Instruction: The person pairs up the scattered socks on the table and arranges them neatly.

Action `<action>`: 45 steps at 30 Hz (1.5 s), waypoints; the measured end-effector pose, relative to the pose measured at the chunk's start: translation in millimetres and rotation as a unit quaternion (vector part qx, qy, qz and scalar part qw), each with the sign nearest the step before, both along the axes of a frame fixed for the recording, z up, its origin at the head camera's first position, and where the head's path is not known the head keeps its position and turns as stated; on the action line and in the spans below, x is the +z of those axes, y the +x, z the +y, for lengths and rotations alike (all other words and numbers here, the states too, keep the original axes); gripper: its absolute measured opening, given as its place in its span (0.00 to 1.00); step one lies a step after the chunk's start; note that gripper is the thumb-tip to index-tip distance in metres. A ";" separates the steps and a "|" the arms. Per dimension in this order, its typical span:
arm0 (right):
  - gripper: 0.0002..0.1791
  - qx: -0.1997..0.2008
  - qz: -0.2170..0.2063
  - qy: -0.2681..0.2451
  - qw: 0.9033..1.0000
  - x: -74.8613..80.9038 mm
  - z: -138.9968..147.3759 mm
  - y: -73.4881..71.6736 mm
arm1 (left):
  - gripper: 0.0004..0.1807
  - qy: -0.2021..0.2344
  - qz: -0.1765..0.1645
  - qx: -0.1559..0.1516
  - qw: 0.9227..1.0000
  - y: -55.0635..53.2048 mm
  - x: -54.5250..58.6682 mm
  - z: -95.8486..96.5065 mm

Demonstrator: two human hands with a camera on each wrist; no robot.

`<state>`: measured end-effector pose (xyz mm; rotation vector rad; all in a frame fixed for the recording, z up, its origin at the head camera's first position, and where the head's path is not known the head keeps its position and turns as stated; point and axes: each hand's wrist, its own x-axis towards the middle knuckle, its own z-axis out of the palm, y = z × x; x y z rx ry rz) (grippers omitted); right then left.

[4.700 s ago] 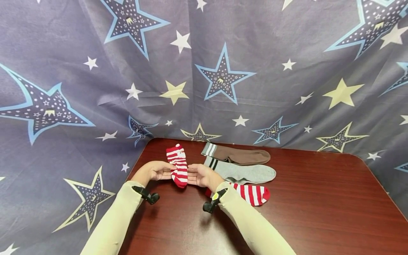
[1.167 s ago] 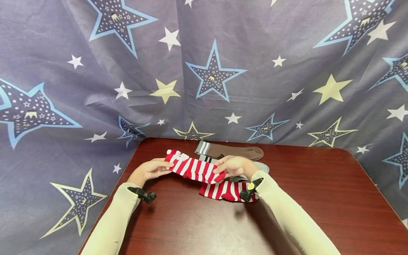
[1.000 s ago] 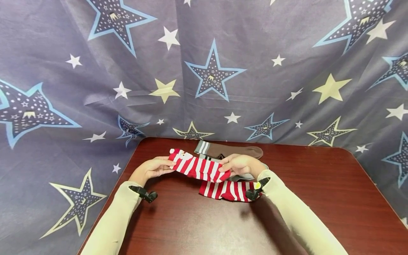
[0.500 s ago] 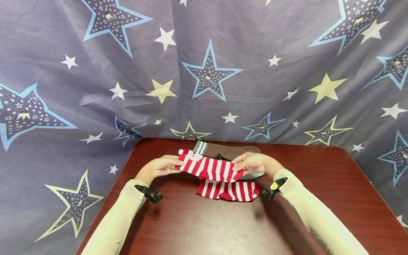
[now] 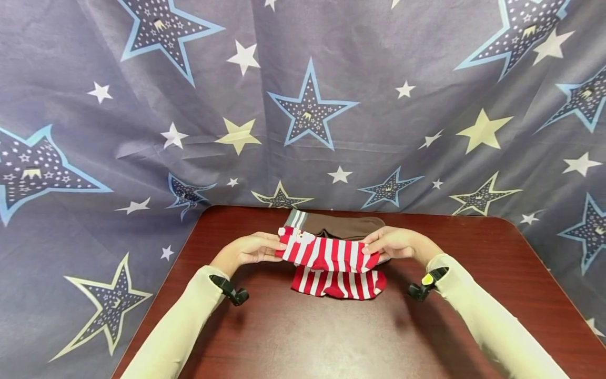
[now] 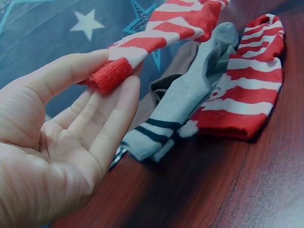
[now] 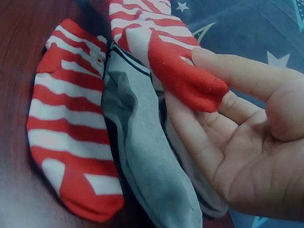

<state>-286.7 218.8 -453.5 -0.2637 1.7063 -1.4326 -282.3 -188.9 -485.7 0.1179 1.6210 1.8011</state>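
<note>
A red and white striped sock (image 5: 326, 253) with a small white figure near its cuff is stretched level between both hands, raised over the other socks. My left hand (image 5: 253, 248) pinches its red cuff between thumb and fingers, as the left wrist view shows. At the toe end, my right hand (image 5: 397, 244) pinches the red tip, thumb on top. A second striped sock (image 5: 338, 284) lies just in front on the table, toe to the right. Behind, mostly covered in the head view, is a grey sock (image 7: 147, 137) with black bands.
A brown sock (image 5: 343, 225) with a grey, white-banded cuff lies farthest back on the dark red wooden table (image 5: 303, 337). Past the table's back edge hangs a grey-blue curtain (image 5: 379, 63) printed with stars.
From upright at the left of the table, the held sock has been turned level and carried right, over the other socks. The right hand has shifted to its toe; the left stays at the cuff end.
</note>
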 end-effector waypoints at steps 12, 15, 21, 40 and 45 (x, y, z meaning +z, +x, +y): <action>0.07 0.000 0.020 -0.006 1.000 -3.8 23.8 10.3 | 0.09 -0.018 -0.012 -0.035 0.999 4.5 -3.8 16.2; 0.07 -0.003 0.018 -0.009 1.000 -6.3 27.5 11.3 | 0.08 -0.031 -0.015 -0.036 0.999 4.9 -5.3 18.9; 0.11 -0.003 0.006 -0.011 1.000 -10.2 30.2 12.6 | 0.07 -0.059 -0.014 -0.042 0.997 7.8 -4.7 23.8; 0.10 -0.010 -0.007 0.035 0.999 -26.5 30.9 19.0 | 0.06 -0.117 -0.026 -0.057 0.991 11.3 -13.3 35.0; 0.08 -0.010 -0.002 0.048 0.999 -29.7 29.6 20.1 | 0.05 -0.128 -0.017 -0.063 0.990 11.2 -16.1 36.8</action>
